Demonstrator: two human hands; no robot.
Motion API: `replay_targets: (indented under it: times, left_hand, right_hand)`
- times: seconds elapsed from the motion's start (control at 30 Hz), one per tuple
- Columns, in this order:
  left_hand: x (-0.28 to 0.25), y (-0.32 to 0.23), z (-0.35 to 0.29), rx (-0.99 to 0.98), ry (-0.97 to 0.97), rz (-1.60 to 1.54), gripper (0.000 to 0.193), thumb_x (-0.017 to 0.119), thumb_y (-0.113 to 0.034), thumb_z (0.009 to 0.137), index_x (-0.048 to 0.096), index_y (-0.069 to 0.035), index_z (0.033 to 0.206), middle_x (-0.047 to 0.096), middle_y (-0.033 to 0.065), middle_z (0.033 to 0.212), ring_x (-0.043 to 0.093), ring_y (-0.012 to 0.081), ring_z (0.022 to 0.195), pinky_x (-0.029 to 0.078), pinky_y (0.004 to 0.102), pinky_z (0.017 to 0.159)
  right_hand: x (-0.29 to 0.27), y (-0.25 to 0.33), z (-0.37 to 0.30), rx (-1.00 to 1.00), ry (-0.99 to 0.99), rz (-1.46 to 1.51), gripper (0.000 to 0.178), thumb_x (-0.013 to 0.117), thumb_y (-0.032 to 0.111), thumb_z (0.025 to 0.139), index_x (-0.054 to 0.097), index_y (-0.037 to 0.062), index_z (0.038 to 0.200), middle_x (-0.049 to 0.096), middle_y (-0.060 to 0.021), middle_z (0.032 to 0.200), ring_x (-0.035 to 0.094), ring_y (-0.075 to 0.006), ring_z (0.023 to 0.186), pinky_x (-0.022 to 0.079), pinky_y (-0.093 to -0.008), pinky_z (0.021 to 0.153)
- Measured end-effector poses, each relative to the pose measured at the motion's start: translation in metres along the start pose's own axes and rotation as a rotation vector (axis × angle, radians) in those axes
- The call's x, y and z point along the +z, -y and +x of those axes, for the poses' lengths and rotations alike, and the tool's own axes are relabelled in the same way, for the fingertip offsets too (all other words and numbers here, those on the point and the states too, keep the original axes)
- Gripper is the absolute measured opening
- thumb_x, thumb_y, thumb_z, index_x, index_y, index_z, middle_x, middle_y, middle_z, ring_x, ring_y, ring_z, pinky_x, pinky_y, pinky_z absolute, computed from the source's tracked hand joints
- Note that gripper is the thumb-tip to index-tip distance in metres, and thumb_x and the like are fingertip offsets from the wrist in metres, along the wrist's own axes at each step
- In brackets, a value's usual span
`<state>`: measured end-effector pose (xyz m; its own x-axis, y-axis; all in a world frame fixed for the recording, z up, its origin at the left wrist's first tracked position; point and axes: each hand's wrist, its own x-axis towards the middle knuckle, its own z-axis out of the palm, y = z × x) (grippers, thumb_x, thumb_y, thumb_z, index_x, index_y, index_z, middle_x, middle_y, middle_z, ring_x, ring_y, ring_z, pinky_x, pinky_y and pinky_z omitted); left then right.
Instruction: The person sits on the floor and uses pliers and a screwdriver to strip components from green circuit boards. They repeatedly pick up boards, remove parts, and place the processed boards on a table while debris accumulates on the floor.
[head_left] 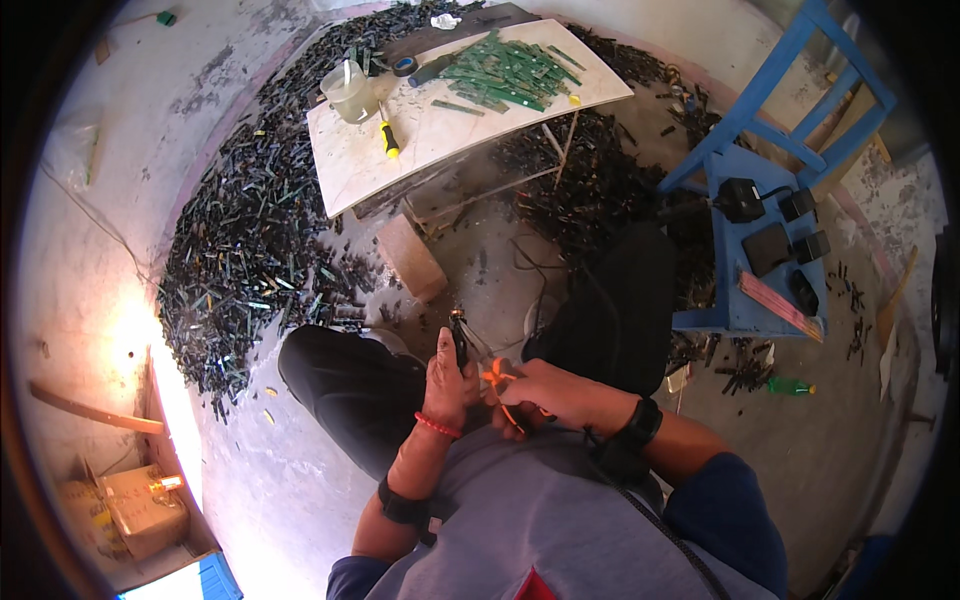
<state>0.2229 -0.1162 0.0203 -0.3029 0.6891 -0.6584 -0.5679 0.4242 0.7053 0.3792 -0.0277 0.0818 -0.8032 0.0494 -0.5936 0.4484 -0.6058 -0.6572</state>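
Observation:
Above my lap, my left hand (452, 388) is closed round a dark slim piece (459, 340) with a coppery tip, its thumb pointing up along it. Thin strands run from this piece toward my other hand; I cannot make out its exact kind. Close beside it, my right hand (556, 392) grips an orange-handled hand tool (497, 373) that looks like pliers or cutters. The fingers cover most of the tool, and its jaws are hard to see. The two hands almost touch.
Ahead stands a low white table (400, 180) with green strips (510, 70), a plastic tub (350, 92) and a yellow-black screwdriver (388, 138). A brick (411, 257) lies before it. Dark strips are heaped (250, 230) around. A blue chair (735, 275) at right holds black adapters.

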Motion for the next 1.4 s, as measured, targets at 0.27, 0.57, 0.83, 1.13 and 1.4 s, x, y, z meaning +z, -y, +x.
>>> replay_targets:
  times: [0.27,0.57,0.83,1.13,1.4]
  left_hand:
    - [0.001,-0.004,-0.002,0.038,0.02,0.047,0.061,0.03,-0.062,0.091,0.038,-0.012,0.058,0.028,-0.0041,0.046,0.023,0.0078,0.037,0.017,0.0248,0.036]
    - [0.005,-0.006,-0.002,0.083,-0.082,0.093,0.057,0.03,-0.059,0.092,0.04,-0.012,0.061,0.032,-0.0039,0.047,0.025,0.0067,0.035,0.017,0.0232,0.034]
    - [-0.052,0.064,0.059,0.543,-0.114,0.729,0.033,0.055,-0.019,0.084,0.045,0.0,0.108,0.049,0.0177,0.056,0.047,0.0338,0.047,0.036,0.0414,0.044]
    - [-0.064,0.05,0.035,0.475,0.128,0.867,0.034,0.056,-0.016,0.083,0.045,0.001,0.11,0.052,0.0197,0.059,0.05,0.0361,0.049,0.038,0.043,0.046]
    - [-0.016,-0.013,-0.006,-0.214,0.182,0.161,0.059,0.03,-0.058,0.093,0.037,-0.012,0.057,0.028,-0.004,0.045,0.023,0.008,0.033,0.016,0.0241,0.034]
  right_hand:
    - [-0.016,-0.018,0.015,0.083,0.189,0.432,0.031,0.048,0.021,0.086,0.053,-0.0027,0.105,0.06,-0.0125,0.087,0.06,-0.0235,0.078,0.051,-0.0395,0.073]
    - [-0.006,-0.036,0.023,-0.019,0.247,0.628,0.025,0.049,0.022,0.086,0.054,0.0031,0.102,0.056,-0.0083,0.084,0.054,-0.0193,0.071,0.044,-0.0336,0.064]
    - [-0.014,-0.016,0.009,-0.028,-0.029,0.214,0.017,0.052,0.009,0.079,0.052,0.0037,0.095,0.048,-0.0017,0.073,0.043,-0.0124,0.057,0.037,-0.0278,0.049]
    - [-0.049,-0.01,-0.007,-0.464,-0.45,-1.39,0.026,0.061,0.011,0.07,0.053,0.0017,0.092,0.058,-0.0158,0.079,0.058,-0.0296,0.067,0.047,-0.0368,0.058]
    - [-0.065,0.015,-0.004,-0.717,-0.559,-1.799,0.016,0.06,0.011,0.07,0.052,0.0031,0.082,0.055,-0.012,0.071,0.057,-0.0282,0.063,0.046,-0.0369,0.054]
